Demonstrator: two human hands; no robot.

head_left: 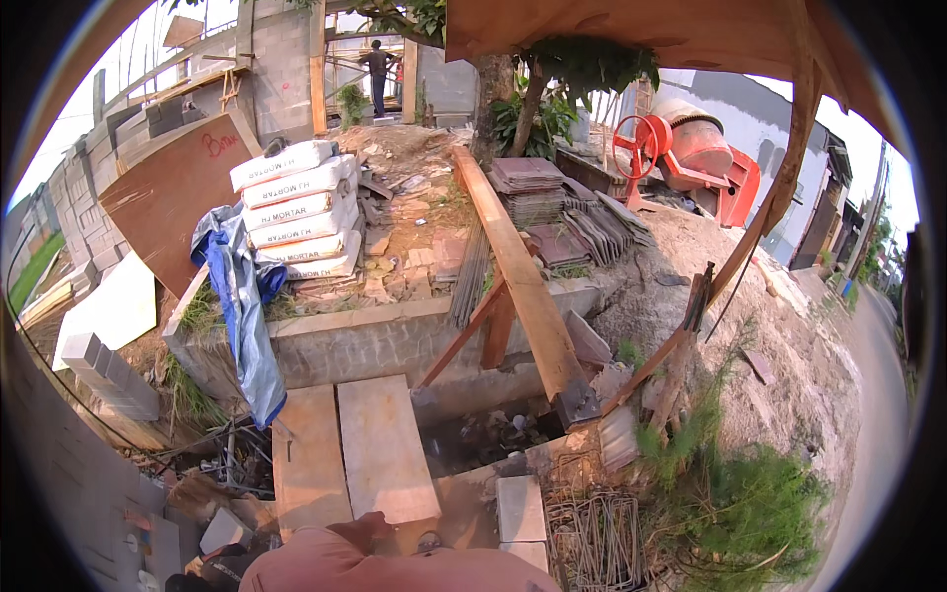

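Pink shirt (395, 572) fills the near edge; I cannot see the hands to tell their pose or grip. Beyond, two boards (387, 449) lead toward a low concrete wall (345, 347), open trench (483, 436) at right.

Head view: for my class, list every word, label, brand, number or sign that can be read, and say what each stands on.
White sacks, stacked: dark printed lettering, legible on several, but I don't copy out wording.
Brown board, leaning: red lettering near its top, likewise not copied out.
Any other marks are too small or blurred to read.
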